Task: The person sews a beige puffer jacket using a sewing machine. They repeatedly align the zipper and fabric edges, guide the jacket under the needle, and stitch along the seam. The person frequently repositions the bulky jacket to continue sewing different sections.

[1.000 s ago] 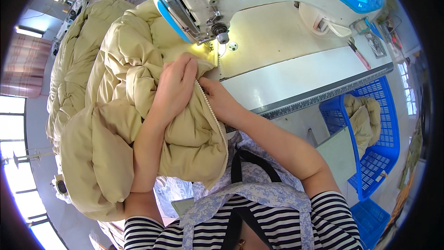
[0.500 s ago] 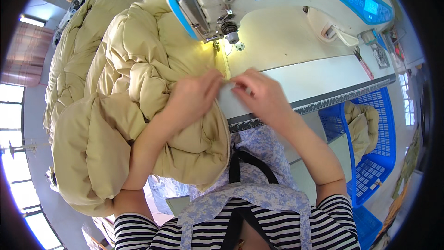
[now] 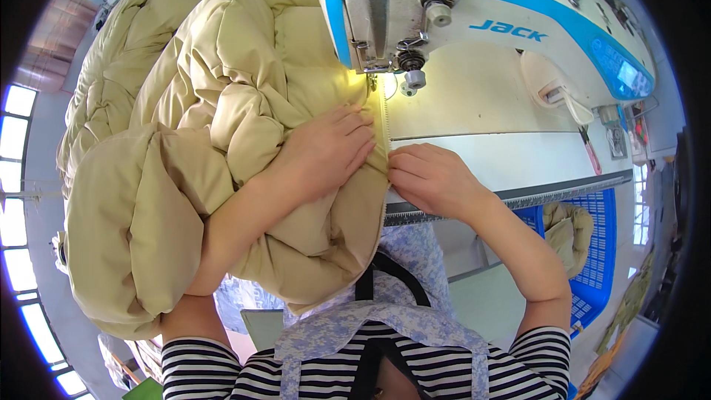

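A puffy beige padded garment [image 3: 244,115] spreads over the left of the sewing table and drapes over my left forearm. Along its right edge runs a pale zipper tape [image 3: 386,120], which passes up to the presser foot [image 3: 372,81] of a white and blue sewing machine [image 3: 511,13]. My left hand [image 3: 326,150] lies flat on the fabric just left of the tape, fingers stretched out. Closed in a pinch, my right hand [image 3: 431,178] grips the tape edge near the table's front; its fingertips partly hide that spot.
A ruler strip [image 3: 518,194] follows the table's front edge. Pink-handled thread snips [image 3: 590,152] lie at the right on the tabletop. Below the table, a blue plastic basket [image 3: 601,252] holds a beige padded piece [image 3: 566,237].
The two hands were close together at the tape. My left hand has flattened onto the garment, and my right now pinches the edge a little apart from it. The whole view has shifted.
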Demonstrator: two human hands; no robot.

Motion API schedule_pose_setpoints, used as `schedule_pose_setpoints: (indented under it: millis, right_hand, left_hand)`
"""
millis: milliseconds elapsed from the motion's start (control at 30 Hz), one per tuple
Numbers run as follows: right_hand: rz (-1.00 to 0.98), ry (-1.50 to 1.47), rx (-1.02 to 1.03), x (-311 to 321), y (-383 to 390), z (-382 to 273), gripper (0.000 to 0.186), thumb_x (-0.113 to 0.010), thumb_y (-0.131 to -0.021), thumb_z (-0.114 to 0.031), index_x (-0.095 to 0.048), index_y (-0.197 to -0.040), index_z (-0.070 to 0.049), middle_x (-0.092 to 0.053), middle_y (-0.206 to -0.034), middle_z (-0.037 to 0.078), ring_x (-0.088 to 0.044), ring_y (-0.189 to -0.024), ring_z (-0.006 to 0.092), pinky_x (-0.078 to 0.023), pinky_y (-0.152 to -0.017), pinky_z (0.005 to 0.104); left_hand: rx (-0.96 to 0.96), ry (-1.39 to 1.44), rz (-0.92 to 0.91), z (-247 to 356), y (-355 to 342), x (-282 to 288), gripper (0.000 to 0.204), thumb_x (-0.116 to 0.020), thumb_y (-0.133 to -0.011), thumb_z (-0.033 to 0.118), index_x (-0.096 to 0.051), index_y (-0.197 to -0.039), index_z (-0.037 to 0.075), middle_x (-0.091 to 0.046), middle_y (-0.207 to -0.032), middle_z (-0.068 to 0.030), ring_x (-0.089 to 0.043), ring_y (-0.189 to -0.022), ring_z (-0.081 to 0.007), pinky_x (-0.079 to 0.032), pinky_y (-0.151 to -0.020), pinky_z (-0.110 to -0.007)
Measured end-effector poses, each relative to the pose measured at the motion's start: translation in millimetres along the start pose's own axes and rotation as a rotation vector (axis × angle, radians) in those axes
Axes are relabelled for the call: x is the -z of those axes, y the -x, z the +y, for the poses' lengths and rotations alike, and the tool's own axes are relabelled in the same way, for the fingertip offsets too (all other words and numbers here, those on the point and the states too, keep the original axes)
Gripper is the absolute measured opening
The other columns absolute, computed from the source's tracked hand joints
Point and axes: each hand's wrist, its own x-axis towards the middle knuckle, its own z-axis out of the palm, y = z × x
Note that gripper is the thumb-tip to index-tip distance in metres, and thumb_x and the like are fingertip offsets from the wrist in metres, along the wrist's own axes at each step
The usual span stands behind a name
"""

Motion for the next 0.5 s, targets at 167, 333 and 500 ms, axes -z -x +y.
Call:
schedule_pose_setpoints:
  millis: [167,333,500]
  right_hand:
    - [-0.033,-0.004,-0.011,6,2,-1,0.020,-0.071,-0.072,-0.010,-0.062,-0.090,-0.007,-0.060,-0.099,0.005,-0.064,-0.101,0.0238,-0.056,-0.082,0.0358]
    - [-0.059,-0.019,-0.008,8,2,0,0.023,-0.074,-0.072,-0.008,-0.067,-0.094,-0.004,-0.067,-0.107,0.006,-0.067,-0.101,0.0241,-0.057,-0.082,0.0358]
    - [-0.067,-0.016,-0.018,12,1,0,0.022,-0.074,-0.073,-0.009,-0.069,-0.094,-0.004,-0.068,-0.106,0.005,-0.068,-0.100,0.0223,-0.057,-0.080,0.0346]
  left_hand:
    - [0.103,0.061,-0.114,-6,13,-3,0.029,-0.068,-0.093,0.017,-0.070,-0.121,0.011,-0.062,-0.128,-0.0103,-0.063,-0.114,-0.0313,-0.054,-0.091,-0.040]
    - [0.009,-0.053,-0.071,-1,10,-9,0.039,-0.072,-0.089,0.020,-0.070,-0.128,0.019,-0.059,-0.125,-0.0099,-0.062,-0.104,-0.0313,-0.055,-0.086,-0.039]
    - [0.013,-0.037,-0.066,-1,10,-10,0.040,-0.073,-0.087,0.020,-0.070,-0.127,0.018,-0.057,-0.126,-0.0108,-0.062,-0.106,-0.0315,-0.055,-0.086,-0.039]
